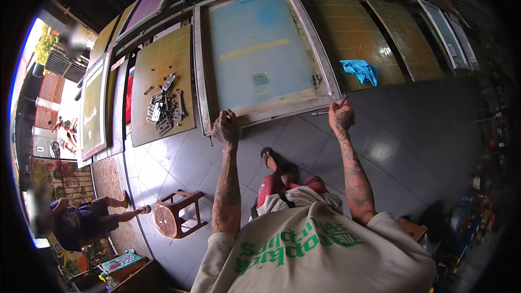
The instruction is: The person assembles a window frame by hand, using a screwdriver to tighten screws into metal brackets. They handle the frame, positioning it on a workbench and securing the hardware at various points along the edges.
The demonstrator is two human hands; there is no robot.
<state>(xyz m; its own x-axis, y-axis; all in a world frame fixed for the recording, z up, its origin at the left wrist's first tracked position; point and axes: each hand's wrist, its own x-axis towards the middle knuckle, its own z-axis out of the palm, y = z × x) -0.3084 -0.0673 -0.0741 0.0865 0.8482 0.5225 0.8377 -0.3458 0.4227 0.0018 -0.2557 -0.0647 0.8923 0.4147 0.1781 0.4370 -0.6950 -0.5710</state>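
Gripping the near edge of the metal screen frame (260, 54) on the long table (374, 38), the left hand (224, 128) curls its fingers over the rail; the right hand (341, 115) clenches a thin metal tool (328, 109) at the frame's corner; the step looks like fastening or adjusting that corner, which calls for a steady frame.

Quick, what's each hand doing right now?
Left hand: closed on the near edge of the screen frame.
Right hand: closed around a thin metal tool at the frame's near right corner.
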